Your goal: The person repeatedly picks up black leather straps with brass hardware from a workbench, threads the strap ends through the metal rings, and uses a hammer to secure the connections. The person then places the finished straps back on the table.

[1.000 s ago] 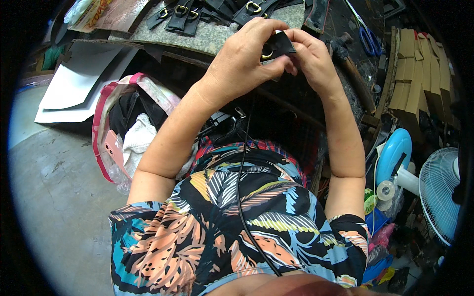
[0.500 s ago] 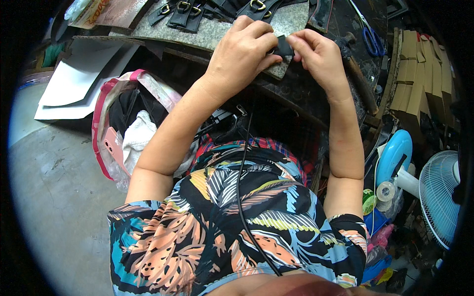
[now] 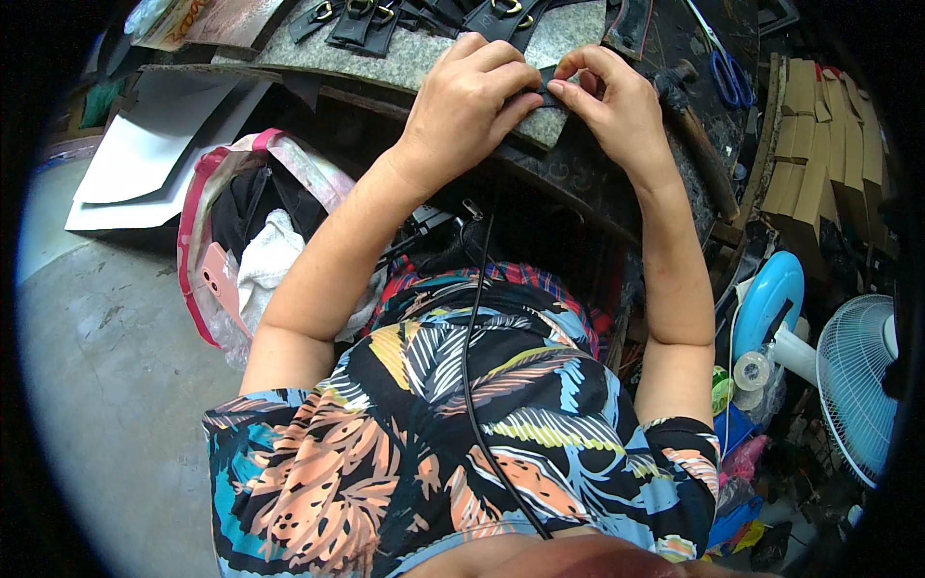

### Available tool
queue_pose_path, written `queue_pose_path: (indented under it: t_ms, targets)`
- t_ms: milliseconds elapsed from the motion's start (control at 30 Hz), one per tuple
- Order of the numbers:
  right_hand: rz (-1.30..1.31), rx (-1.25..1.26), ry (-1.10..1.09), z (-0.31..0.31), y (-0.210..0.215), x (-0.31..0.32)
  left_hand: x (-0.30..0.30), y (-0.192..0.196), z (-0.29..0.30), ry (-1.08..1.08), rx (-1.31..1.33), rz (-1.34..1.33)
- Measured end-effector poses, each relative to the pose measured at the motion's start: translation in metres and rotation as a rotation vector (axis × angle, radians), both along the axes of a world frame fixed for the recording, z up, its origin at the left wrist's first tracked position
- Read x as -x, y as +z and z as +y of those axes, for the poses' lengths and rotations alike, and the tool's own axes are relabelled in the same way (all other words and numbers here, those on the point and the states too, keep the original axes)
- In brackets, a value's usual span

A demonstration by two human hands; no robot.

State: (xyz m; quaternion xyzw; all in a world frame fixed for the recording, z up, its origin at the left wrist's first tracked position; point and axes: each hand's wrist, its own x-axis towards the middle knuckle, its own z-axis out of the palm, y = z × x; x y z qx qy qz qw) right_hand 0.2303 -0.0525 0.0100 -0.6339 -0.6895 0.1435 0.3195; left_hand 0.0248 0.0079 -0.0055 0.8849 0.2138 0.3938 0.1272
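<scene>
Both my hands meet over the near right corner of a speckled stone slab (image 3: 578,43). Between them is a small black leather strap piece (image 3: 547,94), mostly covered by fingers. My left hand (image 3: 470,101) grips its left part, thumb below and fingers curled on top. The thumb and forefinger of my right hand (image 3: 612,106) pinch its right end. Beyond my hands, several black straps with brass-coloured buckles (image 3: 364,27) lie on the slab.
A hammer (image 3: 699,144) and blue-handled scissors (image 3: 727,77) lie right of the slab. Stacked brown cardboard pieces (image 3: 805,144) and a fan (image 3: 858,376) stand further right. White sheets (image 3: 154,144) and a pink-edged bag (image 3: 193,279) with a cloth and phone are at left.
My right hand has shifted slightly left, closer to my left hand, and its fingers have curled more. The strap piece now shows less and sits flatter above the slab's corner.
</scene>
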Motion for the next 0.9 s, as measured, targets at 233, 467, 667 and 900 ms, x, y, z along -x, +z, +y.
queue_pose_path:
  t_ms: [233,467,667,900]
  targets:
    - [-0.195,-0.357,0.057,-0.002,-0.004,0.011,0.019,0.003,-0.011,0.086,0.018,-0.019]
    - [-0.365,-0.329,0.055,-0.008,0.006,0.015,0.062,0.009,-0.023,0.344,-0.072,0.110]
    - [-0.419,-0.354,-0.019,-0.012,0.008,0.011,0.071,0.006,-0.017,0.347,-0.040,0.054]
    - [-0.319,-0.475,0.026,-0.013,0.013,0.018,0.063,0.009,-0.018,0.308,-0.094,0.165]
